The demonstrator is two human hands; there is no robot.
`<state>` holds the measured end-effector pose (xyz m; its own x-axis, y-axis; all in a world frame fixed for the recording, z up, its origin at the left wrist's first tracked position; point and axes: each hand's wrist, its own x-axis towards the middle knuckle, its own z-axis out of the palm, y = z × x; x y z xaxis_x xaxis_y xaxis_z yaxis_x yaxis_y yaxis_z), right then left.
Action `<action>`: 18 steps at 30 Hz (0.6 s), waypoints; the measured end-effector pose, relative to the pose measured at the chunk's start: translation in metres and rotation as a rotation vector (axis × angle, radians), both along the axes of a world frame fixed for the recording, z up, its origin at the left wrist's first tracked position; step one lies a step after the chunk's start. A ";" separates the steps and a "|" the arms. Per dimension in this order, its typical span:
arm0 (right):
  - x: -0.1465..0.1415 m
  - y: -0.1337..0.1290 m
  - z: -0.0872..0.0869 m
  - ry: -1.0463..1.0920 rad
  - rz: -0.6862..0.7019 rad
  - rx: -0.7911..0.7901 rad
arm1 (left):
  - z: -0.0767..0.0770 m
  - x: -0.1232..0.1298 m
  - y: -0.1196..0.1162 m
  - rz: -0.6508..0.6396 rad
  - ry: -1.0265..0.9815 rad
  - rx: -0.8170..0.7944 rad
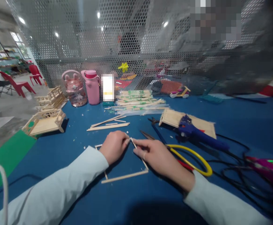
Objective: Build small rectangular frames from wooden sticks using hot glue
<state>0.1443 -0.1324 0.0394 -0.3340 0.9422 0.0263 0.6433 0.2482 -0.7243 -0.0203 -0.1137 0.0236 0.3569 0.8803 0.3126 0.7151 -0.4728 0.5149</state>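
A four-sided frame of thin wooden sticks (127,177) lies on the blue table. My left hand (115,147) covers part of its far side, fingers pressed together at the far right corner. At that same corner, my right hand (153,154) pinches the right-hand stick between thumb and forefinger; a ring shows on one finger. Loose sticks (109,127) lie just beyond my left hand. Scissors with yellow and red handles (206,165) rest beside my right hand, their blades pointing away to the left.
A blue glue gun (197,134) lies on a wooden stick panel (170,118) at right, cables beyond. Small stick furniture (48,122) stands left. Bagged sticks (138,101), a pink bottle (93,87) and a clear pink jug (75,90) line the back near a perforated metal screen (103,40).
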 end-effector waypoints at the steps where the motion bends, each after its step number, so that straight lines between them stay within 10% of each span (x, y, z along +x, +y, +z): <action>1: 0.000 -0.001 0.000 -0.001 -0.008 -0.013 | -0.001 0.001 -0.001 0.008 -0.017 -0.016; 18: 0.008 -0.015 -0.002 0.025 -0.036 -0.050 | -0.011 0.003 -0.025 -0.012 -0.161 -0.007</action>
